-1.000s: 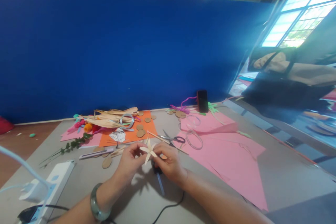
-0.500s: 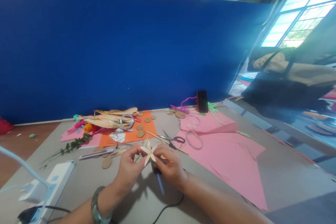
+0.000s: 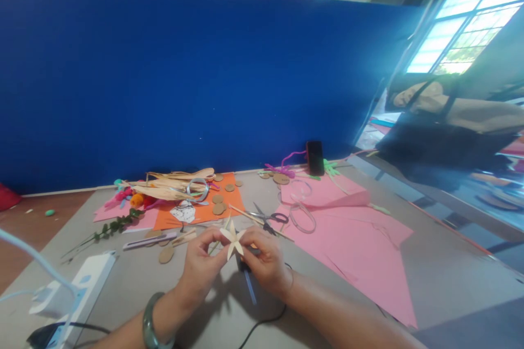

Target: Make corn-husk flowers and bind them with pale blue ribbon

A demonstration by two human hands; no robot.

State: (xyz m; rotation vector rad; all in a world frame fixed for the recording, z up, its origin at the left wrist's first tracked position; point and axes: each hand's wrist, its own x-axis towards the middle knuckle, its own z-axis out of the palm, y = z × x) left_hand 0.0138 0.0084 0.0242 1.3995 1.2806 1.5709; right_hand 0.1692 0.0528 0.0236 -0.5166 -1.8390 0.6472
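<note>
A pale, cream-coloured flower [image 3: 233, 240] with several pointed petals is held up between my two hands, above the grey table. My left hand [image 3: 203, 262] pinches its left petals between thumb and fingers. On the other side, my right hand [image 3: 265, 262] is closed on the right petals. Beneath the right hand lies a dark tool with a translucent glue stick [image 3: 250, 287] poking out, probably a glue gun, mostly hidden. Just beyond the hands are the scissors [image 3: 270, 216] and thin wooden sticks [image 3: 245, 211].
Pink paper sheets [image 3: 360, 251] cover the right side. Dried husks [image 3: 172, 185], an orange sheet [image 3: 164, 219], cardboard discs [image 3: 166, 254], a cutter knife [image 3: 149, 240] and a green sprig [image 3: 118, 223] lie left. A power strip [image 3: 92, 283] stands front left; a phone [image 3: 315, 158] leans on the blue partition [image 3: 204, 76].
The flower has turned slightly in my fingers, so its petals show at a somewhat different angle. Both hands stay in nearly the same place.
</note>
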